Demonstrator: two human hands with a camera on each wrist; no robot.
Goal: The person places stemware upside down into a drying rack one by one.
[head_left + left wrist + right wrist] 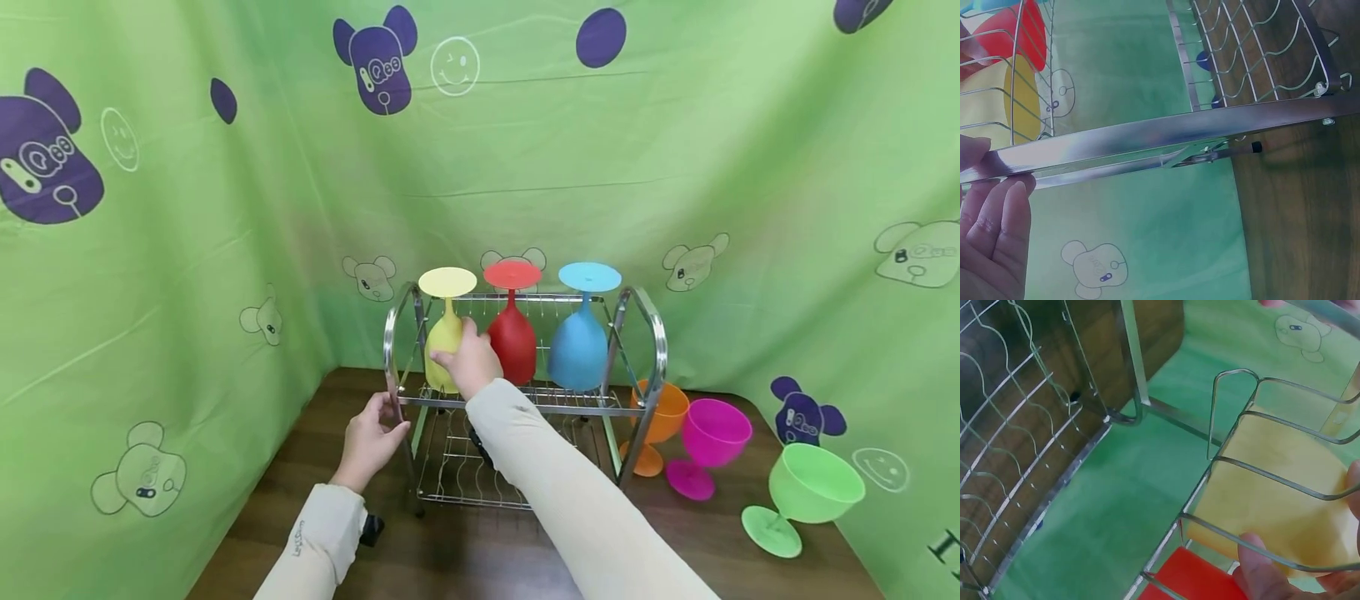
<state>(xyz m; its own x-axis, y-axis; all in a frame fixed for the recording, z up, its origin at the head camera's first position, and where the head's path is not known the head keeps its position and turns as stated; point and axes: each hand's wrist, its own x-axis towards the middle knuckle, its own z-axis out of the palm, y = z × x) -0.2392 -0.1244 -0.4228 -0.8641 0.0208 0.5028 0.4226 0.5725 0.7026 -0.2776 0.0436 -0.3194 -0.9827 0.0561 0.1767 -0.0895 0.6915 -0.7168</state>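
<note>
My right hand grips the bowl of a yellow goblet, which stands upside down at the left end of the rack's upper tier. In the right wrist view, fingers lie on both sides of the yellow bowl, behind the wires. My left hand holds the left front post of the chrome dish rack; the left wrist view has the thumb and fingers on either side of the metal bar. An upturned red goblet and a blue goblet stand to the right of the yellow one.
Right of the rack, an orange goblet, a magenta goblet and a light green goblet stand upright on the dark wooden table. The wire lower tier sits beneath. Green printed cloth encloses the back and sides.
</note>
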